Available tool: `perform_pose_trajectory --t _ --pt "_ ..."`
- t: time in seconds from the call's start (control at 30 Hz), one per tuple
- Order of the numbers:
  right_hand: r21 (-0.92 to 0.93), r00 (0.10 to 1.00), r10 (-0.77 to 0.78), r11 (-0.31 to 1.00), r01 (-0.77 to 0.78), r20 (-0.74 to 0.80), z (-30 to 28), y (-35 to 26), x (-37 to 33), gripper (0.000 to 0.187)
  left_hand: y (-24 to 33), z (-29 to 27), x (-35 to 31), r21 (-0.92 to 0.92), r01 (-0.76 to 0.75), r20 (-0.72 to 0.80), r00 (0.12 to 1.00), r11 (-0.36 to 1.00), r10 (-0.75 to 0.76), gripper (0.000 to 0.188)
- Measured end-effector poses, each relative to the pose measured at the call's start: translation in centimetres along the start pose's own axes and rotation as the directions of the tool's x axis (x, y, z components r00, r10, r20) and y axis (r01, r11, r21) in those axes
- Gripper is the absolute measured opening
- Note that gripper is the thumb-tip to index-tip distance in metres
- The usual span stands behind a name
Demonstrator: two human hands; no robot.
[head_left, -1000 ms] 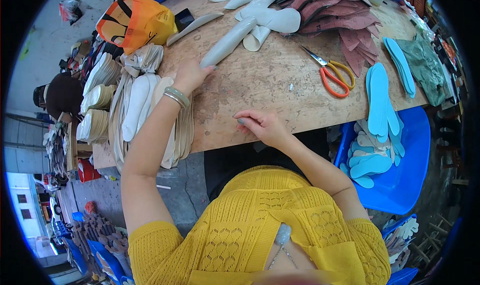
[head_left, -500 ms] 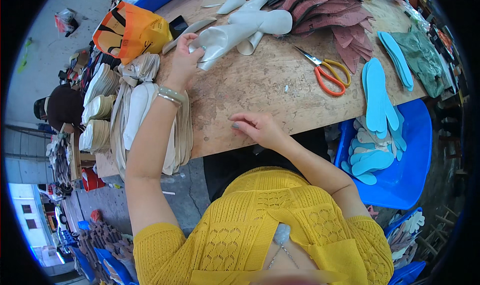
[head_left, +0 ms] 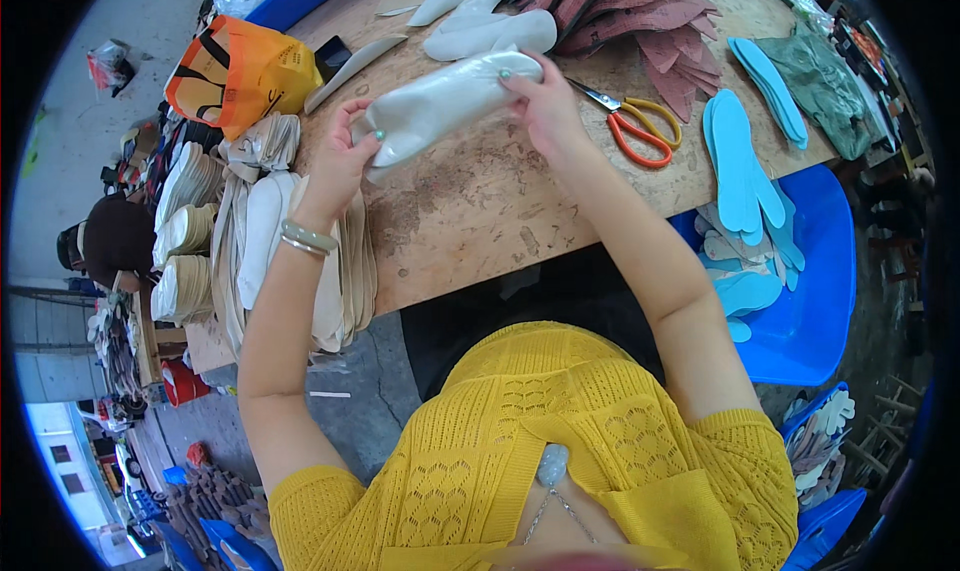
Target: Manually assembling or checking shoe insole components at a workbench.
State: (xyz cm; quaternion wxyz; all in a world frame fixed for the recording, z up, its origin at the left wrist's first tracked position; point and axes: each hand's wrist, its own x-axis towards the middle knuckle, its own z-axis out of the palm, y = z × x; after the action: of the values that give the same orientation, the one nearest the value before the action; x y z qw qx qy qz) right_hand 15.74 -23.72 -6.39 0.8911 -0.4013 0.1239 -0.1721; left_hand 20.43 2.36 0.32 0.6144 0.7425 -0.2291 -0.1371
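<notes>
Apparently to keep it spread, the left hand (head_left: 342, 159) and right hand (head_left: 550, 111), fingers nearly closed, pinch opposite ends of a glossy white insole-shaped piece (head_left: 445, 109)

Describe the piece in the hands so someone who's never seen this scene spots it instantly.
Find the wooden table, then the person's left hand and right hand above it. Between them is a glossy whitish piece, one end in each hand. Similar pale pieces lie just beyond it on the table; only this one is held.
</notes>
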Motion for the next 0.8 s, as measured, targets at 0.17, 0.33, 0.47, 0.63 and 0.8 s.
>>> perform_pose_trajectory --t 0.17,0.33,0.47,0.63,0.8 --pt "-0.715 0.955 -0.260 0.640 0.281 0.142 -0.6 1.0 6.4 0.029 -1.8 -2.1 4.3 0.661 -0.213 -0.053 0.943 0.719 0.327 0.036" --pt "-0.845 0.709 -0.513 -0.063 0.531 0.484 -1.5 1.6 7.2 0.023 -2.7 -0.4 5.3 0.842 -0.073 -0.036 0.981 0.534 0.191 0.047" --pt "-0.746 0.600 -0.445 -0.354 0.564 0.665 -0.9 -0.3 5.1 0.027 -1.2 2.5 4.5 0.837 -0.243 0.072 0.937 0.491 0.342 0.062" --pt "-0.798 0.649 -0.466 -0.350 0.490 0.602 0.4 -3.9 3.4 0.030 1.0 6.1 5.1 0.702 -0.389 0.132 0.894 0.597 0.428 0.065" --pt "-0.419 0.335 -0.500 -0.061 0.906 0.799 0.7 -8.4 0.0 0.036 4.8 9.7 4.2 0.567 -0.465 0.128 0.865 0.680 0.484 0.050"
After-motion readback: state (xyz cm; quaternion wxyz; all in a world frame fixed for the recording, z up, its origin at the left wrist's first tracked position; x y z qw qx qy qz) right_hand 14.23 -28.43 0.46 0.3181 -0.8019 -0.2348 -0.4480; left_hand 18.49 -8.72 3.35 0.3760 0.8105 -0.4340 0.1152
